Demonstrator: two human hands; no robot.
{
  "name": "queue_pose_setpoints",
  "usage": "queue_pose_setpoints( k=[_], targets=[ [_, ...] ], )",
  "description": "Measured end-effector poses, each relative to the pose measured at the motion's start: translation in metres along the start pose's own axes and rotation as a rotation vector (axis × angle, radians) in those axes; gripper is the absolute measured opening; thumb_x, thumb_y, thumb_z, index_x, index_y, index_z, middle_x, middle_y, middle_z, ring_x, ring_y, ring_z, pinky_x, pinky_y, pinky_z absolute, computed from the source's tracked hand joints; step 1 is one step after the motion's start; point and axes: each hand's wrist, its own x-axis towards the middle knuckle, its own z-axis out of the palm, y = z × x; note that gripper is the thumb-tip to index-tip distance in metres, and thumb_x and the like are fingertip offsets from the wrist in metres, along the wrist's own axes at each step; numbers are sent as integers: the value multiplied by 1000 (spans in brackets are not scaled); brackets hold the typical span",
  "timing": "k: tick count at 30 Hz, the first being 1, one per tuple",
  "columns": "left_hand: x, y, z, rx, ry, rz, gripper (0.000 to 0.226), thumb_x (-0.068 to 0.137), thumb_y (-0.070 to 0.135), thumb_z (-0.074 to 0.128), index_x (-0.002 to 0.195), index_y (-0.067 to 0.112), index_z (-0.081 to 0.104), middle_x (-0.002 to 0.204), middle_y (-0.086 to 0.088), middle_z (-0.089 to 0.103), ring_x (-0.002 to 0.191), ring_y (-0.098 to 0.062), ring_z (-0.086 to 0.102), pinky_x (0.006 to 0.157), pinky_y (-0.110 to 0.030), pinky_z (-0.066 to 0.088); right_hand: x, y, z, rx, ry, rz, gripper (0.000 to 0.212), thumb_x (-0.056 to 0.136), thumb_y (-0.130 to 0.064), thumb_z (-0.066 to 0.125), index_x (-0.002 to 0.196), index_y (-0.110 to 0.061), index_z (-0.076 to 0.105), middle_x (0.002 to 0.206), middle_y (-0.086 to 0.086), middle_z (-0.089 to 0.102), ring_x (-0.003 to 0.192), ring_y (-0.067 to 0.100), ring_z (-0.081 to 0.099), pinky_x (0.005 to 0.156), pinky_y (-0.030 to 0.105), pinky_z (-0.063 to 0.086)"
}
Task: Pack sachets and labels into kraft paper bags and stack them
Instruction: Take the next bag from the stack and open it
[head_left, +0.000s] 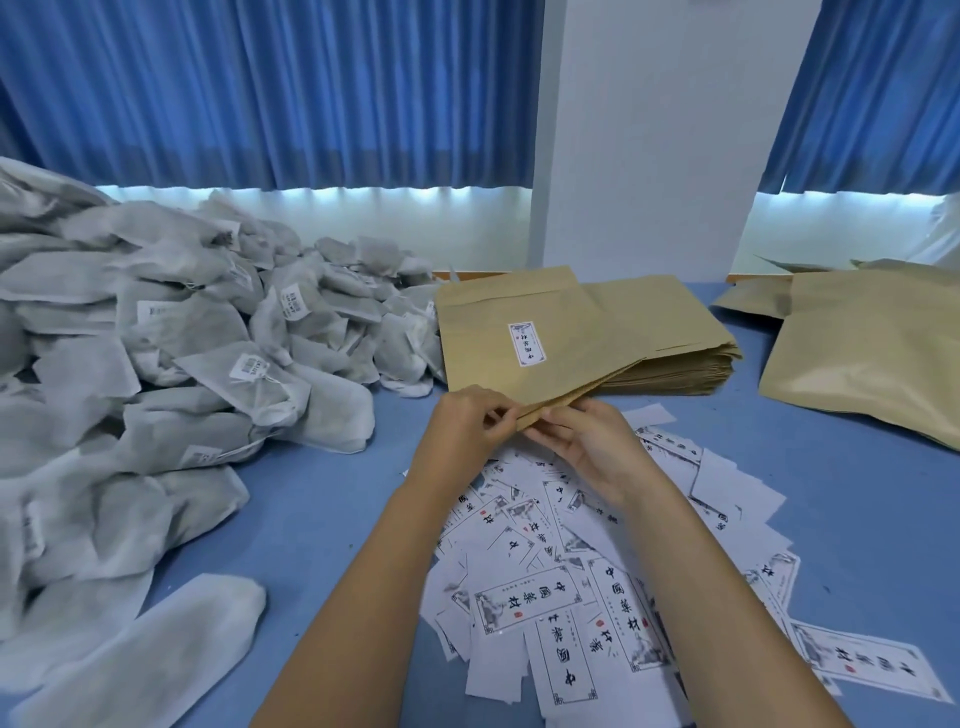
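Labels (566, 597) white with black characters, scattered loose over near right of blue counter (311, 509). Just beyond, left grip (462, 428) and right grip (587, 447) both pinching near edge of kraft bag (498, 332): tan, flat, small white sticker on face, far part resting on stack of empty bags (680, 338) at centre. Sachets (171, 332) grey-white, heaped along left. More kraft bags (872, 353) at right, apart. Behind: white pillar (649, 130), blue curtains (260, 88).

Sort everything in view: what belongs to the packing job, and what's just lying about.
Belongs: kraft paper bag, pinched by left hand and right hand; bag stack; sachet pile; printed labels; puffed kraft bags.
Lying about: blue curtains; white pillar.
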Motion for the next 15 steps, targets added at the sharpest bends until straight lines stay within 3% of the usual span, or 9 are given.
queue_pose_setpoints(
  k=[3, 5, 7, 11, 15],
  targets=[
    [0, 4, 1, 30, 7, 38, 8, 83, 10, 66, 81, 9, 74, 74, -1, 68, 61, -3, 51, 60, -9, 37, 0, 1, 4, -18, 75, 26, 17, 92, 6, 45, 88, 0, 61, 83, 14, 71, 78, 21, 70, 71, 28, 59],
    [-1, 4, 2, 29, 0, 59, 7, 83, 7, 65, 80, 6, 72, 74, -3, 67, 66, -9, 54, 63, -19, 43, 1, 3, 7, -65, 132, 22, 19, 93, 5, 43, 86, 1, 61, 79, 14, 69, 68, 19, 68, 63, 26, 58],
    [-1, 6, 4, 35, -16, 76, 7, 84, 5, 63, 86, 5, 70, 82, -5, 66, 78, -17, 58, 71, -32, 47, 3, 6, 11, -154, 168, -20, 24, 93, 7, 41, 87, 1, 63, 79, 14, 68, 64, 18, 67, 59, 24, 56],
    [1, 13, 13, 138, -42, 53, 25, 85, 13, 65, 110, 8, 65, 106, -5, 63, 101, -21, 55, 82, -38, 45, 2, 13, 15, -357, 232, -86, 30, 89, 8, 44, 76, -6, 68, 66, 8, 69, 58, 18, 65, 68, 34, 56],
    [0, 18, 15, 287, 5, 58, 16, 89, 16, 59, 94, 6, 70, 90, -8, 66, 93, -23, 56, 73, -40, 46, 1, 10, 15, -349, 225, -113, 33, 89, 10, 46, 70, -7, 66, 53, 1, 67, 45, 12, 62, 51, 21, 54]
  ],
)
